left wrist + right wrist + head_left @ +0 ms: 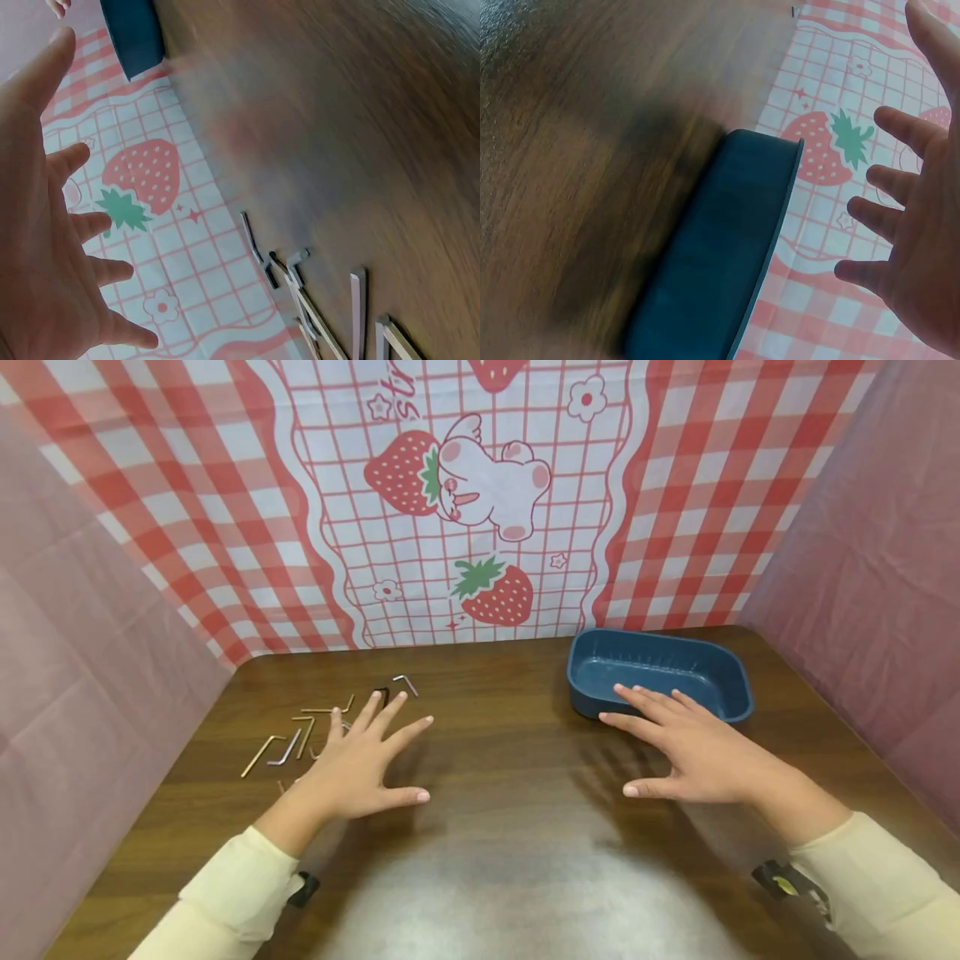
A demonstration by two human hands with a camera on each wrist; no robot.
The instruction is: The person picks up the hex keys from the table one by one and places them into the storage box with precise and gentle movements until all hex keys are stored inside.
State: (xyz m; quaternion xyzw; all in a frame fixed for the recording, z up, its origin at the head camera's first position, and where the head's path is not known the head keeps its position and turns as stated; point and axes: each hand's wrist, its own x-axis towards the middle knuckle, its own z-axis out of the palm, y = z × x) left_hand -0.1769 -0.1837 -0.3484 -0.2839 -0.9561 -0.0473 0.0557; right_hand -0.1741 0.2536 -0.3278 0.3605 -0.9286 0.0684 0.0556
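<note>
My left hand (358, 768) hovers with fingers spread over the left part of the table, holding nothing. Under and beside it lie several L-shaped hex keys, among them a gold one (258, 757), a silvery one (288, 748) and, farther back, another silvery one (408, 686). Part of the group is hidden behind the hand. My right hand (701, 758), also spread and holding nothing, is at the near side of a dark blue bin (587, 703); its fingertips overlap the bin in the head view. The right wrist view shows the bin's outer wall (712, 240) beside the fingers.
A brown wooden table (495, 827) carries everything. Behind it hangs a red-and-white checked cloth (697, 485) with strawberry prints. Pink fabric (862, 552) closes off the right side, and similar pink fabric (82, 610) the left. Dark wrist straps sit at both cuffs.
</note>
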